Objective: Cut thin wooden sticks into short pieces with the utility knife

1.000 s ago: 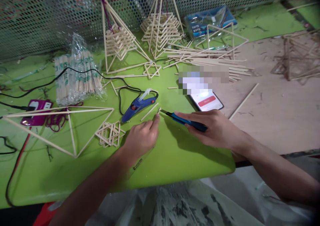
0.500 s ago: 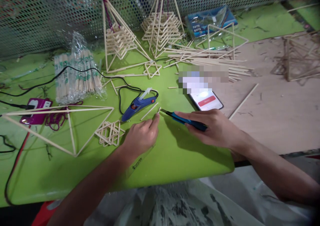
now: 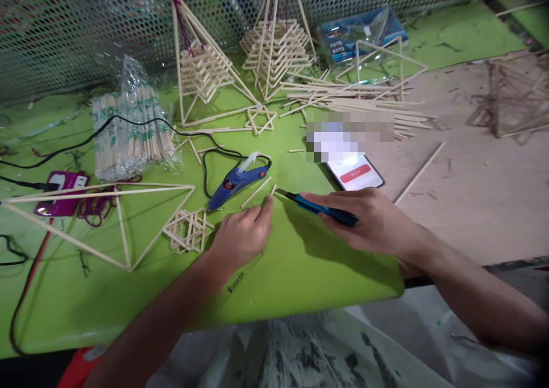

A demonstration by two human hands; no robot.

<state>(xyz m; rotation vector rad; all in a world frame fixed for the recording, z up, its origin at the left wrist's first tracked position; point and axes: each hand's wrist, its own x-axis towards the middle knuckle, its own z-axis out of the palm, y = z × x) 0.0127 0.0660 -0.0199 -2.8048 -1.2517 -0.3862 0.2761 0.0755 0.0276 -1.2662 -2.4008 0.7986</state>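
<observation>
My right hand (image 3: 371, 219) is wrapped round a blue utility knife (image 3: 328, 209), its blade out and pointing left. Just left of the blade tip, a short wooden stick (image 3: 273, 190) pokes out from under the fingertips of my left hand (image 3: 244, 230), which pins it against the green tabletop. The lower part of that stick is hidden by the fingers. Another short stick (image 3: 256, 192) lies beside it, close to a blue hot glue gun (image 3: 234, 182). Left of my left hand sits a small star-shaped stick lattice (image 3: 189, 230).
A large stick frame (image 3: 124, 228) stands at left near a purple power adapter (image 3: 64, 190). Behind are bagged chopsticks (image 3: 132, 133), two stick pyramids (image 3: 203, 70) and a pile of loose sticks (image 3: 355, 99). A lit phone (image 3: 355, 170) lies near my right hand.
</observation>
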